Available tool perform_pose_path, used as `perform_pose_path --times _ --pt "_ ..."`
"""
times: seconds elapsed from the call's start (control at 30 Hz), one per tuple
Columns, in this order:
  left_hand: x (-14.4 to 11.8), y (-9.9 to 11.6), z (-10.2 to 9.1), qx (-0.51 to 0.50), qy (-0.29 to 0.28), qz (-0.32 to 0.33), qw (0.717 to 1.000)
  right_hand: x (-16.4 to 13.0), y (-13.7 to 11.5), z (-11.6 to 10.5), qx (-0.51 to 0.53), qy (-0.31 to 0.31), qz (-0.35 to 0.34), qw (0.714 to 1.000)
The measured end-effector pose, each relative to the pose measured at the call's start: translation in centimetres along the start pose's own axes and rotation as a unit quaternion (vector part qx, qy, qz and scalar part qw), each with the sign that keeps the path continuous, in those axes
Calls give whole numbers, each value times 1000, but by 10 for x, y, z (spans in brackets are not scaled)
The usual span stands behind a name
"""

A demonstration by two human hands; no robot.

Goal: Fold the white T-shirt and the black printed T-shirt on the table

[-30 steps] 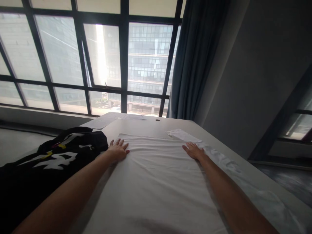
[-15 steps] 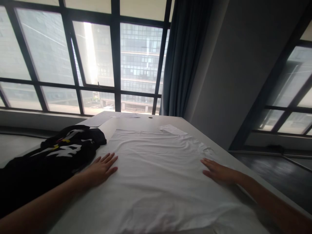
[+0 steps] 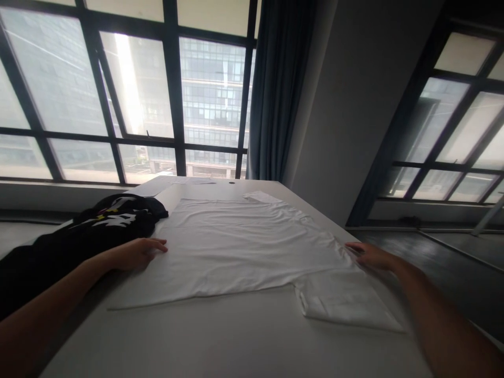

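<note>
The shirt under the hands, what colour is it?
Plain white; the shirt shows clearly in the head view.

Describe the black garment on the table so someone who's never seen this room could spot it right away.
Find the long pale table running toward the big window. On its left side, beside the left hand, lies the black garment, crumpled. Unlike the flat white shirt next to it, it is dark with white and yellow print.

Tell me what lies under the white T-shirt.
The white T-shirt lies spread flat on the pale table, which shows bare around it. Both hands rest at its side edges. Anything beneath the cloth itself is covered.
</note>
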State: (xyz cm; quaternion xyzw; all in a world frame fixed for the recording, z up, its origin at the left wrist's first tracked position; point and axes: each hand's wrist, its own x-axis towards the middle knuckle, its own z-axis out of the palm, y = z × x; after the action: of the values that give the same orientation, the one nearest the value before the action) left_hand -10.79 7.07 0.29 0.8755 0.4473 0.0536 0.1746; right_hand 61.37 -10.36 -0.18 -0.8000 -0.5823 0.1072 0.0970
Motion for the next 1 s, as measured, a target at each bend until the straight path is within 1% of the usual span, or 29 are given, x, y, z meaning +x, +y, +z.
perform_pose_path --times 0.03,0.1,0.17,0.23,0.33,0.4,0.47,0.57,0.63,0.73,0.8,0.87,0.97,1.0 --pt "-9 1 -3 -7 -7 3 1000 -9 6 -1 5 -17 6 1000" --pt "-25 3 -7 -7 -20 5 1000 -22 7 -1 18 -65 9 998" --pt "-37 4 -8 22 -27 -3 999 -32 -4 -2 24 -99 2 995" --pt "-45 5 -8 46 -29 -20 998 -38 -19 -3 29 -122 -12 992" --pt "-48 7 -7 15 -37 -25 999 -47 -42 -8 36 -120 -56 990" --pt "-47 8 -7 -22 -38 -9 999 -53 -54 -12 37 -104 -91 990" --pt "-47 9 -7 -27 -35 7 999 -58 -65 -17 42 -99 -122 987" --pt "-46 8 -6 3 -23 16 1000 -65 -78 -22 80 -130 -184 971" --pt "-44 7 -7 -1 -19 25 1000 -68 -82 -24 127 -151 -203 959" --pt "-43 5 -10 -57 -19 48 997 -70 -79 -22 214 -153 -161 951" --pt "-43 5 -13 -98 -26 64 993 -71 -70 -19 256 -134 -137 947" --pt "-45 5 -16 -132 -30 73 988 -70 -60 -15 277 -113 -139 944" --pt "-47 6 -20 -171 -27 58 983 -62 -43 -11 312 -115 -138 933" --pt "-47 7 -21 -184 -24 46 981 -57 -38 -9 334 -105 -136 927"
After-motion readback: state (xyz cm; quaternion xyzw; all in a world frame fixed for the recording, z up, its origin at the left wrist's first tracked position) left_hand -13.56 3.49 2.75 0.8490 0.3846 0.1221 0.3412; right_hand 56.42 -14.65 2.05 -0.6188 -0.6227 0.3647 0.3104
